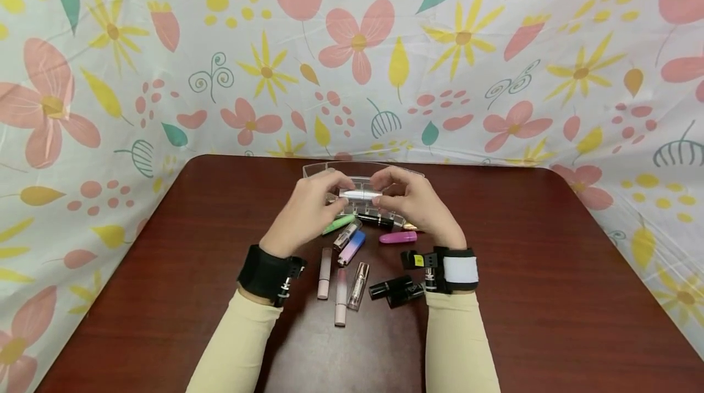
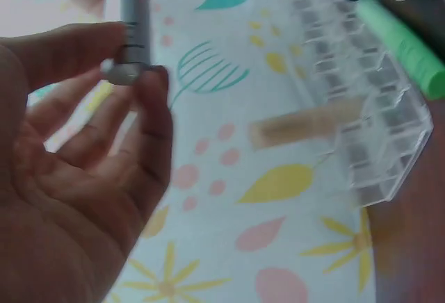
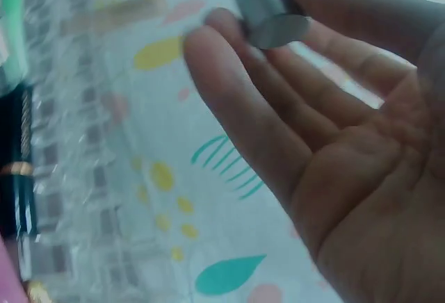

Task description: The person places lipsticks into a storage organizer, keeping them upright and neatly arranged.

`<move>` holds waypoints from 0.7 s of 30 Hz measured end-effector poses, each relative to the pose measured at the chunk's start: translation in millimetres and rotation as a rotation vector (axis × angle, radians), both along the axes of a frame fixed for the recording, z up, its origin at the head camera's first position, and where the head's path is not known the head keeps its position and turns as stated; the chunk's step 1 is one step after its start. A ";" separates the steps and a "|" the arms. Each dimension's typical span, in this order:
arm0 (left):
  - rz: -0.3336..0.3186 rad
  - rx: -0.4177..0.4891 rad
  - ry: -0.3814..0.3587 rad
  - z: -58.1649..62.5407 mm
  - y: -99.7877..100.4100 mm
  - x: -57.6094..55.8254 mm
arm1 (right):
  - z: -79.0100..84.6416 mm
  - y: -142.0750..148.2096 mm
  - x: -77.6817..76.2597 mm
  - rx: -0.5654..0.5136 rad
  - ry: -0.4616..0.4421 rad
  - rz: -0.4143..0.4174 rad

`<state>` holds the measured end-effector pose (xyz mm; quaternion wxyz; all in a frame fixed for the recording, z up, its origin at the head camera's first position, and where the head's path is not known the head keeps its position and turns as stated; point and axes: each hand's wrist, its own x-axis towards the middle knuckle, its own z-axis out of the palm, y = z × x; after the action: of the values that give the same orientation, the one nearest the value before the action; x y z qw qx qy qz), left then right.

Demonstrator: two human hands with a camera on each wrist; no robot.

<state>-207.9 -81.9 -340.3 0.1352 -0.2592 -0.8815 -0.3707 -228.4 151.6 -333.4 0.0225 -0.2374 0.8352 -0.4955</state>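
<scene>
My hands hold a silver lipstick tube (image 1: 354, 195) level between them, above the front of a clear compartmented organizer (image 1: 315, 169). The left hand (image 1: 308, 209) pinches one end between thumb and fingers; in the left wrist view the silver tube (image 2: 134, 21) shows dark rings near that end. At the other end, the fingers and thumb of my right hand (image 1: 420, 200) grip the tube, whose flat round end (image 3: 279, 32) faces the right wrist camera. A beige tube (image 2: 299, 128) stands in one organizer slot. Just below the hands lie a green tube (image 1: 338, 224) and a black lipstick (image 1: 376, 220).
Nearer on the brown table (image 1: 165, 295) lie a magenta tube (image 1: 398, 237), a blue-and-pink tube (image 1: 352, 248), pale pink tubes (image 1: 324, 274), a clear-capped tube (image 1: 359, 286) and black lipsticks (image 1: 390, 287). A flowered cloth (image 1: 352, 106) hangs behind the table.
</scene>
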 end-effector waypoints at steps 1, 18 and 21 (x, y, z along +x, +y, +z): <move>-0.009 0.034 0.002 3.4 -2.5 1.2 | 3.1 -1.2 1.8 -0.028 0.024 0.000; -0.107 0.289 0.363 55.9 -1.3 43.9 | 60.3 -6.0 59.8 -0.399 0.331 0.008; -0.107 0.305 0.406 62.6 0.0 51.7 | 68.4 -6.9 70.5 -0.437 0.364 0.027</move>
<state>-156.2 -81.9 -277.7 0.3271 -0.3512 -0.7554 -0.4462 -157.9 144.7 -265.0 -0.1729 -0.3325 0.6956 -0.6129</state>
